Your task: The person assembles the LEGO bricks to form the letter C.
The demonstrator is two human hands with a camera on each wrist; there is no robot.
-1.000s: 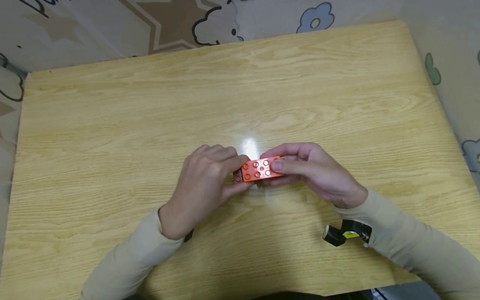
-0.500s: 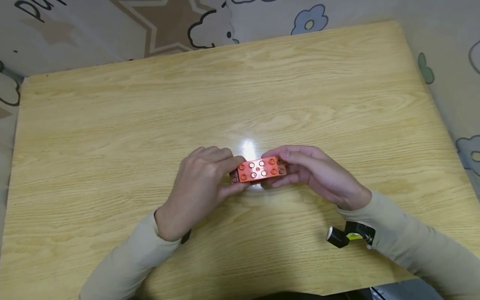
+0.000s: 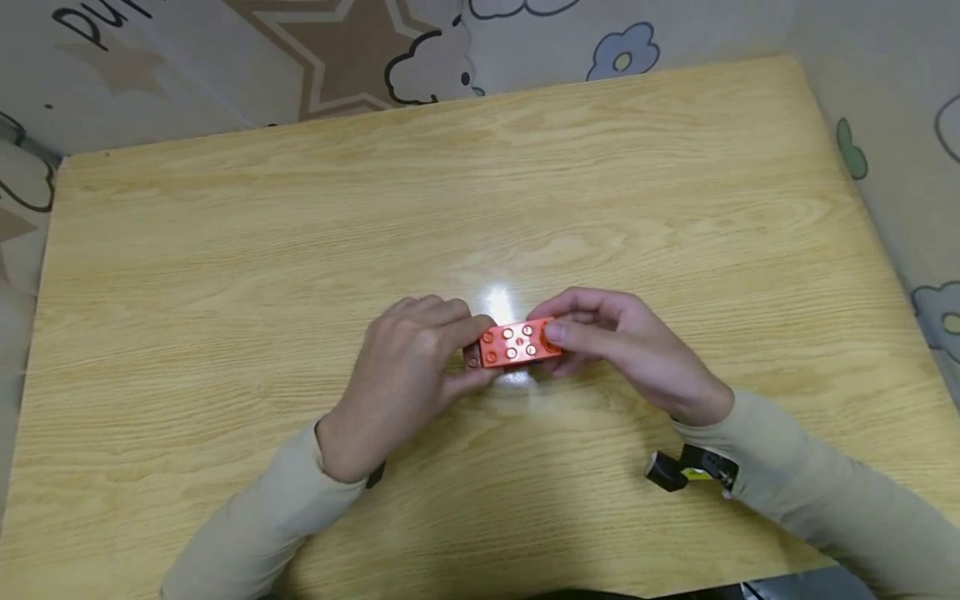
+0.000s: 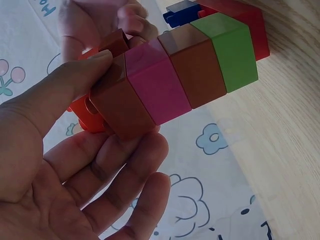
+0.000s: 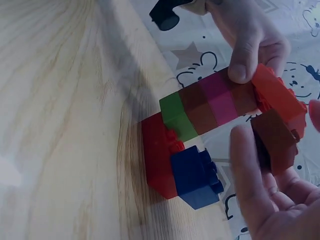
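Observation:
An orange-red long toy building brick (image 3: pixel 517 343) with studs on top caps a column of bricks. Below it run a brown brick (image 4: pixel 122 107), a magenta brick (image 4: pixel 160 85), another brown brick (image 4: pixel 195 70) and a green brick (image 4: pixel 230 55). At the foot lie a red brick (image 5: pixel 157 155) and a blue brick (image 5: pixel 194 177). My left hand (image 3: pixel 408 358) pinches the upper brown brick between thumb and fingers. My right hand (image 3: pixel 637 350) holds a further brown brick (image 5: pixel 274 142) under the orange-red brick's right end, its thumb on the top studs.
A light wood-grain table (image 3: pixel 300 217) lies under the hands. Patterned walls (image 3: pixel 540 42) rise along its far and right edges. A small black wrist camera (image 3: pixel 690 468) sits on the right sleeve.
Half a second ago my right thumb was off the top studs, and the brown brick's studs showed at the right end. Now the thumb presses on top again. My left hand keeps its grip.

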